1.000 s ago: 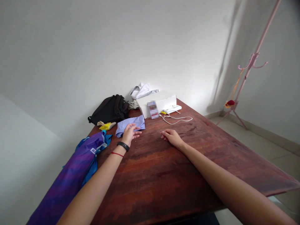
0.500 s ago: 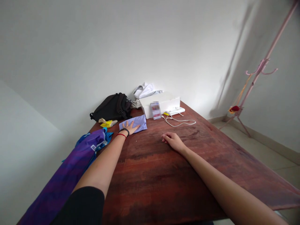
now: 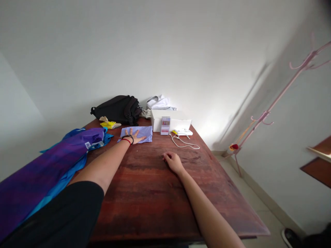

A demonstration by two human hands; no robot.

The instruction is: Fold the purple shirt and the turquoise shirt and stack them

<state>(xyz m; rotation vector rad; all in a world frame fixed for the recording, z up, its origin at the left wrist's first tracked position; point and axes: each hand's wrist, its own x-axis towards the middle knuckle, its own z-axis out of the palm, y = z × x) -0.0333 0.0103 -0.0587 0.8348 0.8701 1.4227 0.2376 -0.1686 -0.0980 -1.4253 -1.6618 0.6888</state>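
Spread fingers of my left hand (image 3: pixel 133 136) lie flat on a folded lavender cloth (image 3: pixel 147 132) at the table's far side. A dark band and a red string circle that wrist. My right hand (image 3: pixel 172 161) rests on the bare brown wooden tabletop (image 3: pixel 150 193), right of the cloth, with its fingers curled; whether anything small is between them is hidden. Left of the cloth lies a yellow packet (image 3: pixel 110 125). A purple and blue garment (image 3: pixel 57 151) stretches along the table's left side.
By the wall are a black backpack (image 3: pixel 113 108), white fabric (image 3: pixel 161 102) and a white box (image 3: pixel 181 119) with a blurred pack (image 3: pixel 165 126) before it. A white cable (image 3: pixel 184 145) trails from a white device (image 3: pixel 184 132). A pink coat stand (image 3: pixel 278 98) leans rightward.
The view has turned to the right, so the table's things appear further left. Both hands keep nearly the same places on the cloth and tabletop. A dark shoe now shows at lower right.
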